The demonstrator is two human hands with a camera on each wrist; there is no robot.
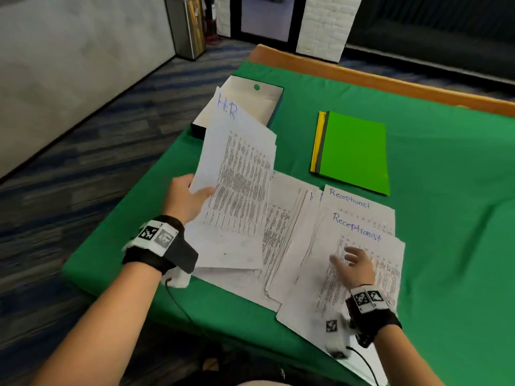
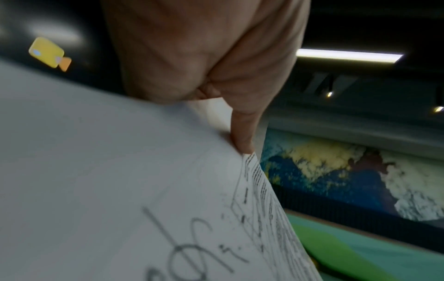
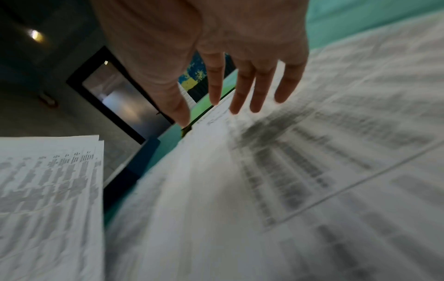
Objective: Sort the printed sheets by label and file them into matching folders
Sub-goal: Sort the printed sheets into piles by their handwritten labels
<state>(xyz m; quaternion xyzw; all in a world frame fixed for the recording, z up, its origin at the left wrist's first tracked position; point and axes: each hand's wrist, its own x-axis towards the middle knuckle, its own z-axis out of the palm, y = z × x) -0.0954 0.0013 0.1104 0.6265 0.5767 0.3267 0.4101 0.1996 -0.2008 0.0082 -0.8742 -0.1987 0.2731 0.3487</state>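
Observation:
My left hand [image 1: 192, 193] holds a bundle of printed sheets [image 1: 239, 174] lifted off the table, its top sheet marked "H.R" in blue ink. In the left wrist view my thumb [image 2: 242, 140] pinches the edge of those sheets [image 2: 120, 180]. My right hand [image 1: 352, 260] hovers open, fingers spread, just above the "Receptionist" pile [image 1: 359, 238]; the right wrist view shows the fingers [image 3: 254, 95] straight over that pile [image 3: 288, 171]. Another spread of printed sheets [image 1: 284, 224] lies between the two hands. A stack of folders [image 1: 354, 151], green on top with grey and yellow edges, lies farther back.
An open white box [image 1: 250, 104] with a dark rim stands at the far left, behind the raised sheets. A green cloth [image 1: 446, 218] covers the table, whose wooden edge [image 1: 390, 76] runs along the back. Carpeted floor drops away on the left.

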